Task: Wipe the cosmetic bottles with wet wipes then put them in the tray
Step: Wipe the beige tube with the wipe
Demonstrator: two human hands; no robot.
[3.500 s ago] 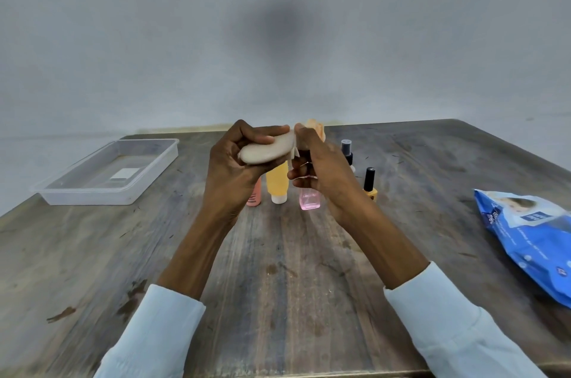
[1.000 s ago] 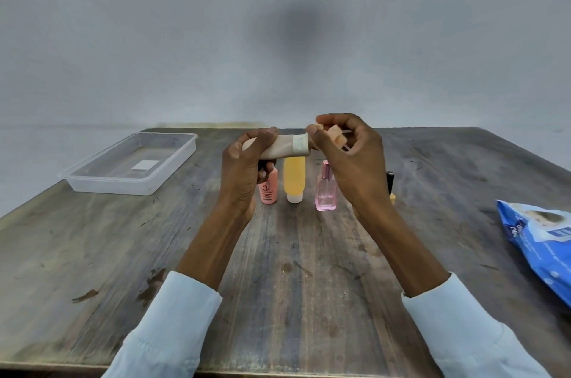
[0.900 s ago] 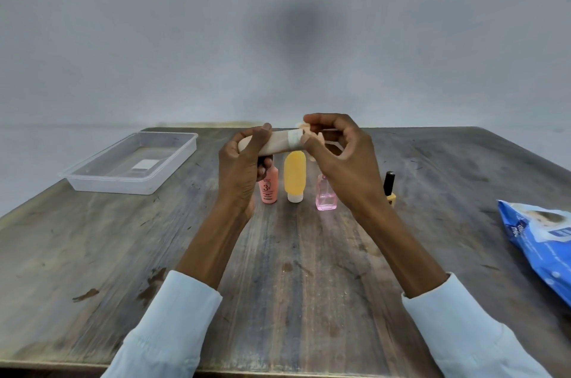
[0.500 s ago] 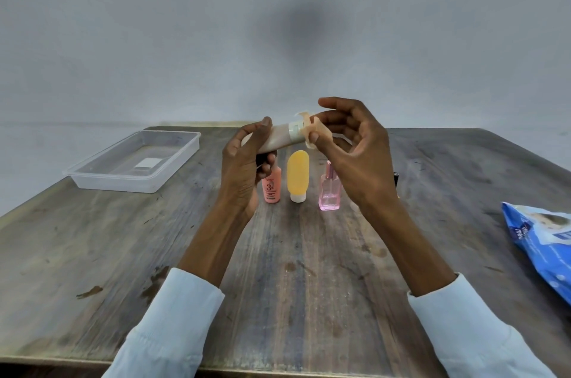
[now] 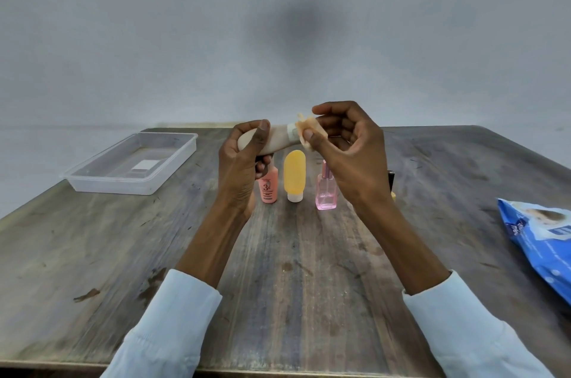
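Note:
My left hand holds a beige cosmetic tube sideways above the table, cap end to the right. My right hand pinches a small crumpled, orange-stained wet wipe against the tube's cap end. Below the hands stand a salmon bottle, a yellow tube on its white cap and a pink glass perfume bottle. A dark-capped nail polish bottle shows partly behind my right wrist. The clear plastic tray sits at the far left with only a white label inside.
A blue pack of wet wipes lies at the table's right edge. The wooden table ends at a grey wall behind; its front edge runs under my light blue sleeves.
The tube has turned in my left hand and been lifted slightly. My right hand has slid the wipe along it to the cap end.

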